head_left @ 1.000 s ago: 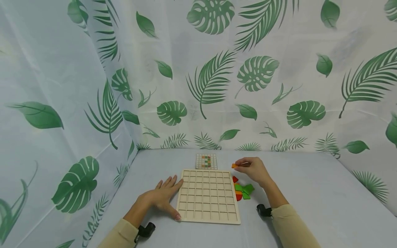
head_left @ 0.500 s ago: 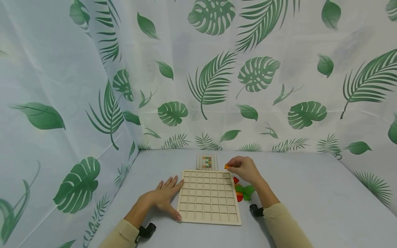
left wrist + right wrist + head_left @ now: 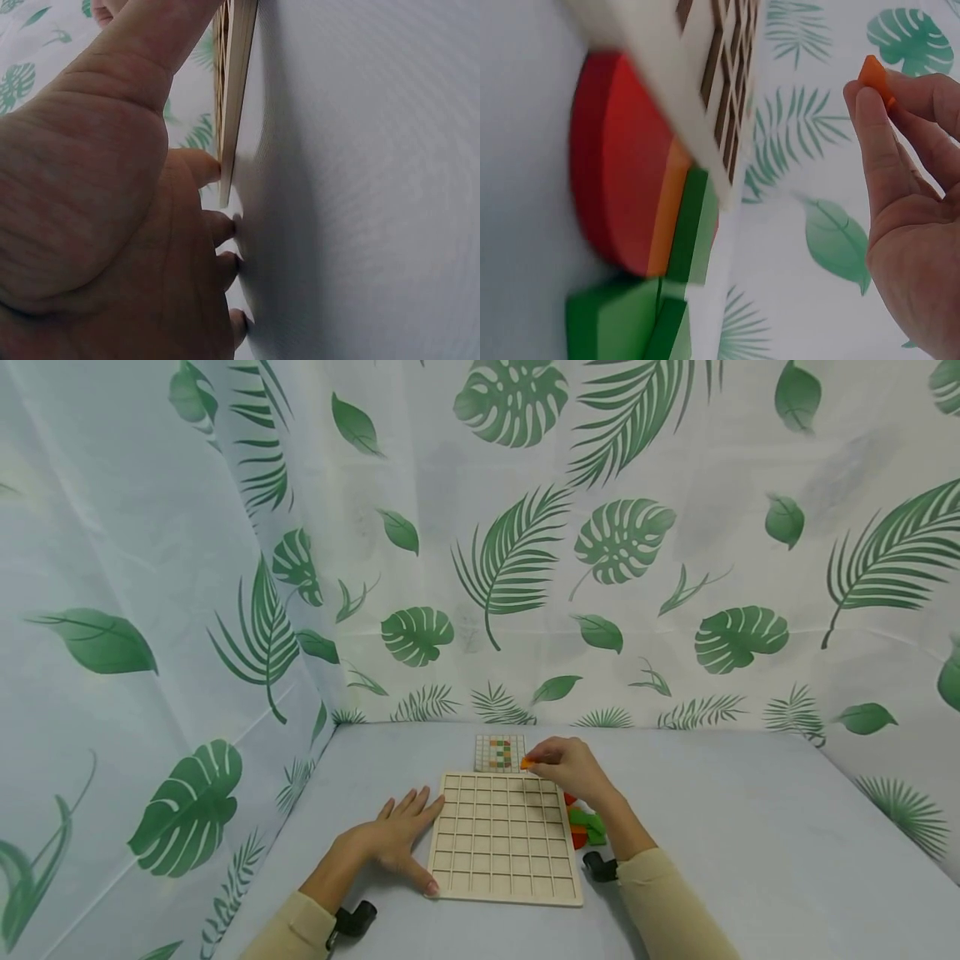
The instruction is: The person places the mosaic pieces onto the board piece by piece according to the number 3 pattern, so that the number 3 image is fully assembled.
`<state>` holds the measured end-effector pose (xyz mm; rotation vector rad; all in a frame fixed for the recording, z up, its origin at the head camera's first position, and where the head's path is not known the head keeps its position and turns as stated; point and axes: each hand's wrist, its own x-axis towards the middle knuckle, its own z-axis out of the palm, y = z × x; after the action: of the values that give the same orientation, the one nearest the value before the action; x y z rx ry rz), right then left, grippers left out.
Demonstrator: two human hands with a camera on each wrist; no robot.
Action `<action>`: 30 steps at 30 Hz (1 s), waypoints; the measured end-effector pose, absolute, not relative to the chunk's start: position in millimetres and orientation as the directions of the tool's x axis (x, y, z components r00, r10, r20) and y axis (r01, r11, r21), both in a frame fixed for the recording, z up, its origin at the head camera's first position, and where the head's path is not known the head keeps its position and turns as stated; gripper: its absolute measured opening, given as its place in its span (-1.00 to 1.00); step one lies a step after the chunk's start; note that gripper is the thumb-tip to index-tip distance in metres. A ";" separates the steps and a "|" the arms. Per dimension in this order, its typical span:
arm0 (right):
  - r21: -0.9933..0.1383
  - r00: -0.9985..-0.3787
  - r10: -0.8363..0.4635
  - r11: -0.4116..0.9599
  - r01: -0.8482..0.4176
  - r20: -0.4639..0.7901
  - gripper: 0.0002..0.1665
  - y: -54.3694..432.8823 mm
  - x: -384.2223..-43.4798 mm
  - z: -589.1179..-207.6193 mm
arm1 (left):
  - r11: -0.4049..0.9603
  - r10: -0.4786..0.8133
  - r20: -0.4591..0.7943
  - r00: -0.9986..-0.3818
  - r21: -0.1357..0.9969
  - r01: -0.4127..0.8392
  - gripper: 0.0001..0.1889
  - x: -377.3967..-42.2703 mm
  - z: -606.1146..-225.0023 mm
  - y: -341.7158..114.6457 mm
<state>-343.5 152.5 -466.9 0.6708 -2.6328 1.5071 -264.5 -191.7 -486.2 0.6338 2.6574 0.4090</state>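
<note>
A pale wooden grid board lies flat on the table, its square cells bare. My left hand spreads along the board's left side, thumb at the near corner and index finger at the far part of the edge. In the left wrist view the fingertips reach down to the table beside the board. Above the board's far edge my right hand pinches an orange block between thumb and fingers. Just behind the board lies a small pattern card printed with a grid of coloured squares.
Several loose blocks lie against the board's right side, partly hidden by my right forearm: green blocks, a red rounded block and an orange one. A leaf-printed curtain hangs behind and to the left of the table.
My right hand has moved left with the orange block, from beyond the board's right corner to over its far edge by the card. The left hand has stayed in place.
</note>
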 end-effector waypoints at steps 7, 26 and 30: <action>-0.782 -0.890 -0.368 0.456 -0.425 0.269 -0.86 142.1 -344.7 -467.4 | 0.855 0.480 -0.286 -0.829 0.365 0.369 0.50 -266.7 -490.0 -193.4; -0.819 -0.853 -0.471 0.383 -0.428 0.225 -0.82 105.7 -346.2 -464.2 | 0.849 0.492 -0.283 -0.823 0.363 0.383 0.48 -266.4 -487.7 -193.4; -0.811 -0.847 -0.496 0.407 -0.421 0.191 -0.85 97.3 -346.9 -467.2 | 0.851 0.490 -0.290 -0.822 0.365 0.379 0.48 -265.5 -487.2 -193.1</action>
<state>-346.9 97.3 -467.2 0.8818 -2.7006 1.5175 -265.5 -193.1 -487.2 0.6478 2.6511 0.4133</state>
